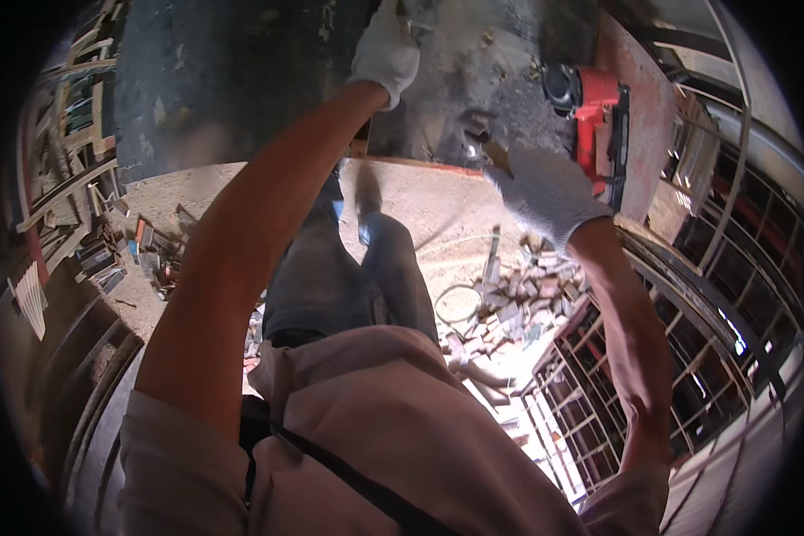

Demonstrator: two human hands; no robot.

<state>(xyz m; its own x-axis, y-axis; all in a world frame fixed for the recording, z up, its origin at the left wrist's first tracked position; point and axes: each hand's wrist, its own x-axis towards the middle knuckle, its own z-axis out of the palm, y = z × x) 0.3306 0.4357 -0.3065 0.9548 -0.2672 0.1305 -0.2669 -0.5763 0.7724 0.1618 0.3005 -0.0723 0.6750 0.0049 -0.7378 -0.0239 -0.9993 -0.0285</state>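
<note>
Both hands wear white knit gloves over a dusty workbench. The left hand closes on something small at the far edge, and the right hand grips a small dark piece, with a red power tool just beyond it.

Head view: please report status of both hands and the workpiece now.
Left hand gloved, up at far edge of the dusty table; grip unclear. Right hand gloved, on a small wood piece. Red power tool just beyond.

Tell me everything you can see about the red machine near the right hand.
The red machine looks like a power tool with a red painted body, a black round part at its left end and a black edge on its right. It sits on the dusty workbench, just beyond the gloved right hand. Whether the hand touches it is unclear.
</note>
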